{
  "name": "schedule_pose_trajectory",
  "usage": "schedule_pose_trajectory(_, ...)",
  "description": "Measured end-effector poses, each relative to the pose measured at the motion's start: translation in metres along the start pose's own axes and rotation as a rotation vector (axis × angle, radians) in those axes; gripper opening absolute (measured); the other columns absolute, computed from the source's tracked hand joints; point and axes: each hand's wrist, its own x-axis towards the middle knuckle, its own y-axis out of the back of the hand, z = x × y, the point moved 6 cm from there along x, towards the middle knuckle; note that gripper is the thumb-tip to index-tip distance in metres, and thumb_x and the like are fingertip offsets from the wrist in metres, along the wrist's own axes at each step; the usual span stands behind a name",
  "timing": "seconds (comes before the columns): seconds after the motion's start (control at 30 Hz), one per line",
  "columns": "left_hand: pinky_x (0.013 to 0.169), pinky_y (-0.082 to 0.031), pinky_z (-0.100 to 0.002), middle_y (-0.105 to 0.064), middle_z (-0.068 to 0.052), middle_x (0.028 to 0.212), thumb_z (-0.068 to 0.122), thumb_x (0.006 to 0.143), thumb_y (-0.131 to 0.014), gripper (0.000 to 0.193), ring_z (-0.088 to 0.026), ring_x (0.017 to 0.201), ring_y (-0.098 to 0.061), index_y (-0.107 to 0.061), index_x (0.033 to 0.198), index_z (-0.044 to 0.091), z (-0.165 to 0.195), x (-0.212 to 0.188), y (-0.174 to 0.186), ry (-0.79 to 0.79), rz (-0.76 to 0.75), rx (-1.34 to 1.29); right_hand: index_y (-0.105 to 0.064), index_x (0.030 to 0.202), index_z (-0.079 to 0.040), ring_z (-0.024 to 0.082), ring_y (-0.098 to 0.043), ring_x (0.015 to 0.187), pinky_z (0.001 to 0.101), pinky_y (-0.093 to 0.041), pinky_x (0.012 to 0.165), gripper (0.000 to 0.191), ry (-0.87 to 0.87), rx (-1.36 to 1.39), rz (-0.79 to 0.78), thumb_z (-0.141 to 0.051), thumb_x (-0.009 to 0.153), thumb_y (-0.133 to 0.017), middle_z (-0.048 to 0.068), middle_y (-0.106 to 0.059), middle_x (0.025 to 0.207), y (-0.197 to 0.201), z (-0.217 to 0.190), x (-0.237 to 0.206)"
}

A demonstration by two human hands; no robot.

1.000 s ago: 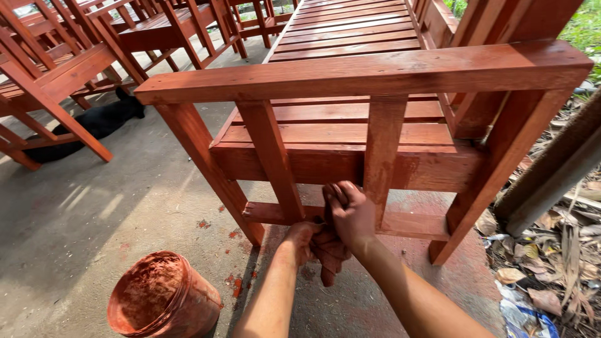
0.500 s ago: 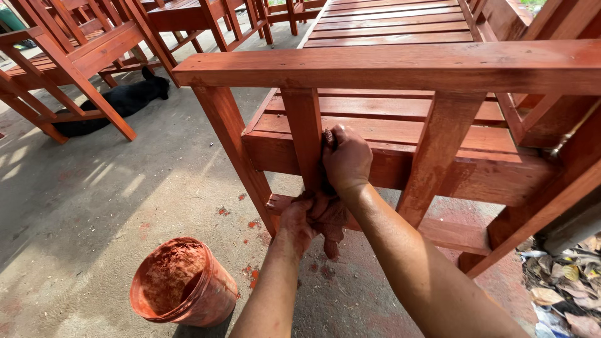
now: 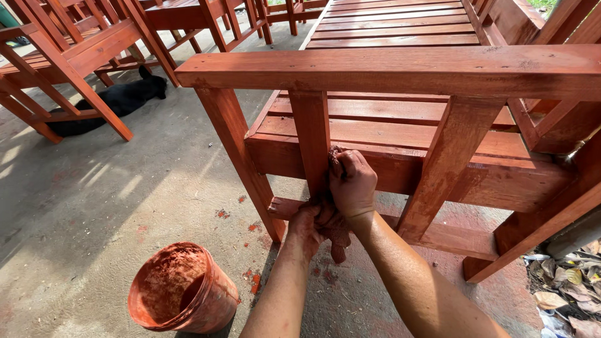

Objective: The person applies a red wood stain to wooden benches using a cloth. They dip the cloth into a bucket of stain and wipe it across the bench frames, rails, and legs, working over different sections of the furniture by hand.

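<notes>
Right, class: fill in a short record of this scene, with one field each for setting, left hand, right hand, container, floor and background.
setting: outdoor concrete yard with red-stained wooden furniture
left hand: low by the bottom rail, gripping a stained rag
right hand: pressed against the upright slat of the wooden bench
container: stain-smeared tub on the ground, left of the arms
floor: concrete floor with red drips
background: black animal lying under a chair

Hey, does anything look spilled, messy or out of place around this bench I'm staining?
Reddish splatters dot the concrete floor between the stain-caked bucket and the bench leg. A black animal lies under the chairs at upper left, odd beside wet work. Otherwise nothing looks askew or broken.
</notes>
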Motion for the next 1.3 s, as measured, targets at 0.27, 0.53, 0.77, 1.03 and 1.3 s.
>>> schedule_pose_trajectory(0.27, 0.08, -0.061, -0.051, -0.073, -0.013, 0.103, 0.018, 0.096, -0.047, 0.035, -0.028, 0.094, -0.073, -0.059, 0.125, 0.004, -0.01, -0.035, -0.007, 0.113, 0.17, 0.131, -0.057, 0.079, -0.008, 0.04, -0.067, 0.082, 0.0471, -0.053, 0.069, 0.013, -0.255, -0.088, -0.195, -0.007, 0.08, -0.07, 0.015, -0.068, 0.085, -0.015, 0.038, -0.056)
schedule_pose_trajectory(0.53, 0.087, -0.061, -0.045, -0.074, -0.006, 0.103, 0.009, 0.093, -0.046, 0.035, -0.021, 0.099, -0.072, -0.061, 0.125, 0.006, -0.005, -0.035, -0.012, 0.05, 0.255, 0.181, -0.074, 0.092, -0.007, 0.029, -0.076, 0.083, 0.0375, -0.06, 0.08, 0.015, -0.577, -0.109, -0.349, -0.002, 0.082, -0.063, 0.014, -0.076, 0.091, -0.016, 0.034, -0.027)
schedule_pose_trajectory(0.77, 0.074, -0.059, -0.046, -0.066, -0.005, 0.089, 0.009, 0.091, -0.047, 0.022, -0.022, 0.082, -0.066, -0.06, 0.11, 0.01, 0.005, -0.018, -0.024, -0.031, 0.141, 0.056, -0.07, 0.102, -0.005, 0.027, -0.075, 0.081, 0.0388, -0.059, 0.074, 0.01, -0.4, 0.147, -0.138, -0.009, 0.093, -0.07, 0.017, -0.073, 0.093, 0.003, 0.003, 0.009)
schedule_pose_trajectory(1.03, 0.068, -0.061, -0.047, -0.055, -0.008, 0.083, 0.004, 0.108, -0.055, 0.015, -0.025, 0.071, -0.064, -0.058, 0.121, -0.002, -0.004, -0.011, -0.045, -0.32, -0.229, -0.298, -0.073, 0.102, -0.012, 0.03, -0.072, 0.082, 0.0411, -0.059, 0.07, 0.016, -0.004, -0.247, -0.052, -0.011, 0.086, -0.073, 0.015, -0.072, 0.105, 0.017, 0.008, 0.009)
schedule_pose_trajectory(1.3, 0.068, -0.05, -0.045, -0.069, -0.01, 0.109, 0.012, 0.092, -0.06, 0.032, -0.03, 0.089, -0.072, -0.057, 0.124, 0.013, -0.05, 0.007, -0.038, -0.081, 0.581, -0.328, -0.062, 0.099, -0.003, 0.026, -0.069, 0.081, 0.0374, -0.055, 0.073, 0.022, -0.379, -0.133, -0.06, -0.013, 0.084, -0.074, 0.016, -0.07, 0.089, 0.082, 0.029, 0.002)
